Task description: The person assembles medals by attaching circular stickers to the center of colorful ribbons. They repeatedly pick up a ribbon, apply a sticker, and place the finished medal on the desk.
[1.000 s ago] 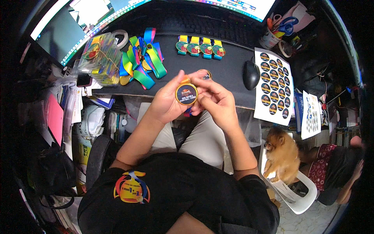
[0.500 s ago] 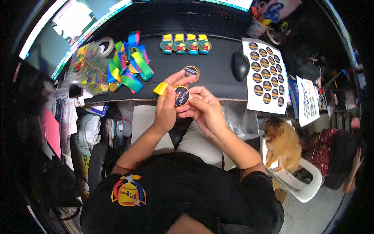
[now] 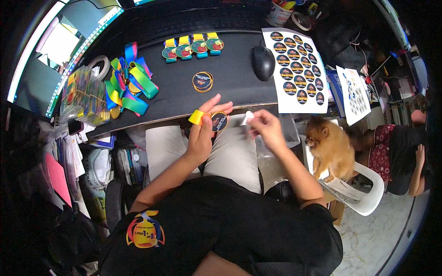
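My left hand (image 3: 198,140) is closed on a round gold-rimmed medal (image 3: 220,122) with a black printed face; a folded yellow ribbon (image 3: 196,117) sticks out beside its thumb. To the right, apart from the medal, my right hand (image 3: 269,131) pinches a small white piece (image 3: 247,117) that looks like paper and is slightly blurred. Both hands are above my lap, by the desk's front edge. On the desk just beyond them lie overlapping gold-rimmed black discs (image 3: 202,82). Several medals with yellow and blue ribbons (image 3: 199,46) form a row farther back.
Left on the desk are a heap of colourful ribbons (image 3: 142,80), a tape roll (image 3: 102,64) and a clear plastic stack (image 3: 85,96). A mouse (image 3: 263,63) and a sheet of round black stickers (image 3: 287,109) lie right. A dog (image 3: 336,145) sits on a white chair (image 3: 370,195) near another person (image 3: 405,152).
My right hand has moved off the medal to the right, with the white piece now showing in its fingers. My left hand has drawn away from the loose discs. The whole view has shifted.
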Tool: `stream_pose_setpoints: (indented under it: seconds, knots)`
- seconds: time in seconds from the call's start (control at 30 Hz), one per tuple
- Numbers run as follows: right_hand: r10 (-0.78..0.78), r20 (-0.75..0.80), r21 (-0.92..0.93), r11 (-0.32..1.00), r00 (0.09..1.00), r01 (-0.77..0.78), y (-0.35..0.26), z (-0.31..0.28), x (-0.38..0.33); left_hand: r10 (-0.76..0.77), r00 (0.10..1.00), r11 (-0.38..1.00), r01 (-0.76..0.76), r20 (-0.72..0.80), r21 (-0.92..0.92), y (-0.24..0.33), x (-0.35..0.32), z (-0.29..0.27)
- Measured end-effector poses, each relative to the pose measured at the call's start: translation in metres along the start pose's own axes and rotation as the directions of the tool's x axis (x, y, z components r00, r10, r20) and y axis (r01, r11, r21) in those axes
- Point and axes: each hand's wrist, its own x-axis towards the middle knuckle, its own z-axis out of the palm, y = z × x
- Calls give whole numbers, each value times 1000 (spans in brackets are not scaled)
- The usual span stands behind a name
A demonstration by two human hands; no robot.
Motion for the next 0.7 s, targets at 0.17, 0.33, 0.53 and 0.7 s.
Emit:
stream_pose_setpoints:
  seconds: [0.17, 0.33, 0.53, 0.7]
  knots:
    - [-540, -162, -972, 231, 826, -39, 16, -54, 10, -320, 947, 833, 268, -26, -484, 8, 6, 3]
    - [-428, -88, -606, 740, 900, 292, -34, 12, -20, -422, 906, 696, 345, 31, -630, 14, 10, 4]
    - [-381, -49, -400, 854, 923, 332, -82, 85, -12, -379, 924, 632, 301, 54, -714, 20, 13, 11]
    - [-541, 85, -468, 720, 837, 513, -76, 105, -12, -353, 936, 654, 247, 1, -715, 32, 13, 6]
